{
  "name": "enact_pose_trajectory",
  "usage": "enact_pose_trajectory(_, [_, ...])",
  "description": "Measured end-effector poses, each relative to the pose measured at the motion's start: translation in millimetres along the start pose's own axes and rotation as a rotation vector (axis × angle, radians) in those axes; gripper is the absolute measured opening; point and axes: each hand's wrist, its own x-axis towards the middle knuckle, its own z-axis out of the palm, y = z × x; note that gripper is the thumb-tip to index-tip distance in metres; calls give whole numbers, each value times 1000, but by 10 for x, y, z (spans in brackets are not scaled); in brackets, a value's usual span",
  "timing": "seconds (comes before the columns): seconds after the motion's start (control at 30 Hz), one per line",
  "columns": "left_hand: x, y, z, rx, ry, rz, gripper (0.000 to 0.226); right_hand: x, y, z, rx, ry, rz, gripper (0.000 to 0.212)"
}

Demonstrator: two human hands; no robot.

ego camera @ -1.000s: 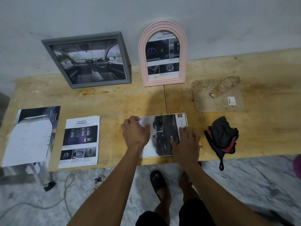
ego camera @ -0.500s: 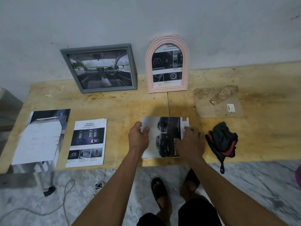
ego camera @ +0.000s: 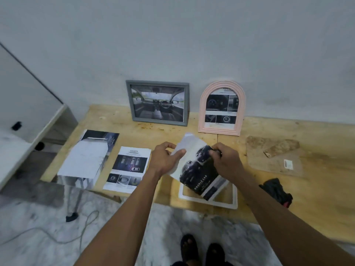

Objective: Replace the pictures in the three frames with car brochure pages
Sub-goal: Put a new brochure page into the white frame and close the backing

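While both hands hold a brochure page [ego camera: 199, 169] just above the bench [ego camera: 317, 198], the third frame is the step in hand. Nearest the bench edge lies a white frame [ego camera: 234, 196], flat and seemingly open, partly hidden under the lifted page. The page is glossy, tilted, bent along its upper part; it shows dark cars and the words "DOUBLE CAB" on a dark band, with a pale blank corner at the top.

The left hand [ego camera: 165, 160] grips the page's left edge, thumb on top and fingers curled behind it. The right hand [ego camera: 227, 162] pinches the upper right part, fingers closed on the paper. I judge the page is being sized or turned to suit the white frame; next it needs squaring to the opening and laying flat without creasing, then the backing board [ego camera: 272, 160], which lies to the right, goes on. A dark cloth [ego camera: 276, 191] sits near the right forearm.

To the left lie a "SAFETY" page [ego camera: 127, 169] and, beyond it, another brochure sheet [ego camera: 86, 160], partly overhanging the edge.

Farthest back, leaning on the wall, stand a grey frame [ego camera: 158, 83] with a car interior picture and a pink arched frame [ego camera: 201, 112] with a dashboard page. Both look done.
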Motion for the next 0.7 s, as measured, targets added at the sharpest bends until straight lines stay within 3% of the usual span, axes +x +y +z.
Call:
enact_pose_trajectory(0.1, [-134,-91,-210,-139,98,-180,51,-22,-85,95,171,66,97,11])
enact_pose_trajectory(0.23, [-355,-339,-342,-279,-39,-336,51,-131,-205,365,345,58,298,14])
enact_pose_trajectory(0.33, [-446,-491,-444,-312,6,-352,29,-206,-350,671,399,3,398,19])
enact_pose_trajectory(0.5, [-332,-689,-885,-256,160,-330,23,-189,-757,1142,370,-167,459,11])
enact_pose_trajectory(0.7, [103,-1155,-1902,-72,286,-298,20,46,-1475,1943,328,-280,403,9])
